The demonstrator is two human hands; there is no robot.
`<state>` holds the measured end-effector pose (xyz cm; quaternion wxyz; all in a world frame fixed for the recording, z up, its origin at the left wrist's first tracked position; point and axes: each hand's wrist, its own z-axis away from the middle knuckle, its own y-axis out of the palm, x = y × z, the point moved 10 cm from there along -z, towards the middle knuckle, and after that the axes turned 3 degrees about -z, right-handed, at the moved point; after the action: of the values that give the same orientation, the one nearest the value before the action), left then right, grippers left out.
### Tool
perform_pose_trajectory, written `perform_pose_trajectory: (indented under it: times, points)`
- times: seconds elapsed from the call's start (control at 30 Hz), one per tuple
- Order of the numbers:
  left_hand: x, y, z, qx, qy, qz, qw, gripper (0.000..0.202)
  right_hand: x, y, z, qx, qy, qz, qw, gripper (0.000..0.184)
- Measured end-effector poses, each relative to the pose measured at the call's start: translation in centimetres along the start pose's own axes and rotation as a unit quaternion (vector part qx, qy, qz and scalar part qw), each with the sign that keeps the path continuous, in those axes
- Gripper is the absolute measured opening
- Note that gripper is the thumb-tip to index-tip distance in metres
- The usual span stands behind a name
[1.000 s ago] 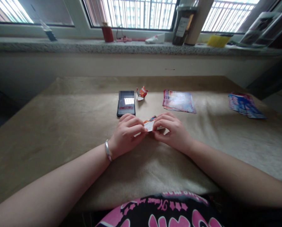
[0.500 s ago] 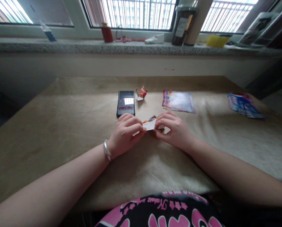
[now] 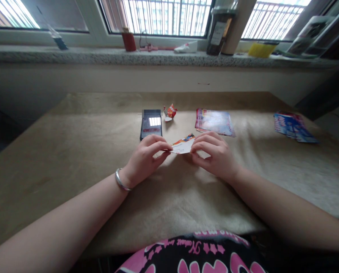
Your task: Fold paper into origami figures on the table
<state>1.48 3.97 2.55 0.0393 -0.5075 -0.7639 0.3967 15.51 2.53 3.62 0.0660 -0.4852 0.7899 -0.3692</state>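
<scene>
Between my two hands is a folded piece of paper, white on the side facing me, with an orange and blue printed strip along its far edge. My left hand pinches its left end between thumb and fingers; a silver bangle circles that wrist. At the other end, the thumb and fingers of my right hand close on the paper. My fingertips hide both ends. Just beyond my left hand lies a phone. A small red folded-paper figure stands beside the phone.
A stack of printed sheets lies beyond my right hand, and blue printed packets lie far right on the brown-covered table. Along the stone windowsill stand a red container, a dark jar and a yellow object.
My hands have moved slightly apart, the left a little left and the right a little right. More of the paper's white face shows between them.
</scene>
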Motion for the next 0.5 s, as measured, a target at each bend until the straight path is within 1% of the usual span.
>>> perform_pose_trajectory:
  times: [0.27, 0.4, 0.5]
  points:
    - [1.1, -0.5, -0.2, -0.019, -0.051, 0.009, 0.998, 0.006, -0.5, 0.2, 0.1, 0.026, 0.003, -0.004, 1.0, 0.007]
    - [1.6, -0.3, 0.0, -0.017, -0.086, 0.073, 0.993, 0.007, -1.0, 0.4, 0.1, 0.036, 0.02, -0.001, 0.999, 0.006]
    - [1.8, -0.4, 0.2, -0.028, -0.103, 0.12, 0.987, 0.006, -1.1, 0.4, 0.2, 0.043, 0.016, -0.006, 0.999, 0.007]
